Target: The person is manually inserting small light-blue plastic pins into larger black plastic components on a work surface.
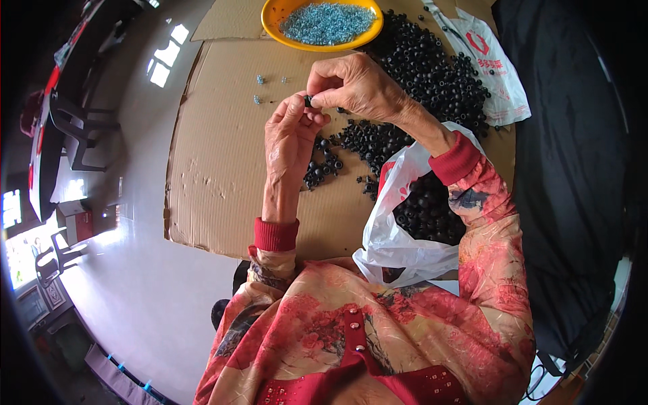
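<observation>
My left hand [289, 145] and my right hand [364, 84] meet above the cardboard, fingertips pinched around a small black bead [308, 101]. Fingers hide most of that bead. Below and beside them lie loose black beads [327, 165], spreading into a large pile [435, 67] toward the far right. A yellow bowl [270, 28] at the far side holds many tiny clear-blue pieces [327, 23]. Left of my hands sit a few small pale-blue clusters [260, 79]. Near my right forearm, an open white plastic bag [388, 236] contains more black beads [428, 209].
A brown cardboard sheet [223, 169] covers the work surface. At the far right lies a flattened white bag [503, 81] with red print. Black cloth [574, 169] hangs along the right side. Dark chairs [77, 128] stand on the pale floor [148, 270] to the left.
</observation>
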Demonstrator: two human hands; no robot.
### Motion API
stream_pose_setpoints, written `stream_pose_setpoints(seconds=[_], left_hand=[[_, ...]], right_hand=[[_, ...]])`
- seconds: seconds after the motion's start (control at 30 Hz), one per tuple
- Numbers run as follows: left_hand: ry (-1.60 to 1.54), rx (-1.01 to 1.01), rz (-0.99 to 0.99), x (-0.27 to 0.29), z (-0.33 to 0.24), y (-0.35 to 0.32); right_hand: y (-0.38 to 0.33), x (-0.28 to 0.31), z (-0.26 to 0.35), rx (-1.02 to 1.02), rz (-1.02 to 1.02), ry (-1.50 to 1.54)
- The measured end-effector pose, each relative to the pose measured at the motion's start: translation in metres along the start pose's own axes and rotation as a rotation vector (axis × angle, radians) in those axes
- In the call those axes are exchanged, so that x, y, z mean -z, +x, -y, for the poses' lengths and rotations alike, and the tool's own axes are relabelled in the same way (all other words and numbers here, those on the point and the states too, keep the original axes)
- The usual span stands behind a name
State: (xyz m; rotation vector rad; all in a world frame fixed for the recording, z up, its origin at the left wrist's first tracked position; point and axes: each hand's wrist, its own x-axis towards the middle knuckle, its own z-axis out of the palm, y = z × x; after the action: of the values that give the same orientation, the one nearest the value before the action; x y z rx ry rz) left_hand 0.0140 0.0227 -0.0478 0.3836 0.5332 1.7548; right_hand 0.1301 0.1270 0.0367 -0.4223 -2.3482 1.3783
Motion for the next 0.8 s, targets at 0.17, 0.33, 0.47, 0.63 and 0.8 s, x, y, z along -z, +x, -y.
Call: stream_pose_setpoints(seconds=[0.17, 0.33, 0.47, 0.63, 0.8], left_hand=[[0.102, -0.055, -0.043, -0.003, 0.001, -0.002], [0.236, -0.095, -0.114, -0.009, 0.001, -0.004], [0.184, -0.088, -0.092, -0.01, 0.001, -0.003], [0.12, -0.062, -0.033, -0.013, -0.006, -0.002], [0.044, -0.006, 0.002, -0.012, -0.006, -0.002]], right_hand=[[0.0, 0.003, 0.001, 0.064, -0.006, -0.228], [0.005, 0.007, -0.002, -0.082, 0.081, -0.079], [0.009, 0.01, -0.009, -0.128, 0.094, 0.013], [0.013, 0.016, -0.008, -0.108, 0.132, 0.081], [0.007, 0.009, -0.014, -0.017, 0.056, 0.052]])
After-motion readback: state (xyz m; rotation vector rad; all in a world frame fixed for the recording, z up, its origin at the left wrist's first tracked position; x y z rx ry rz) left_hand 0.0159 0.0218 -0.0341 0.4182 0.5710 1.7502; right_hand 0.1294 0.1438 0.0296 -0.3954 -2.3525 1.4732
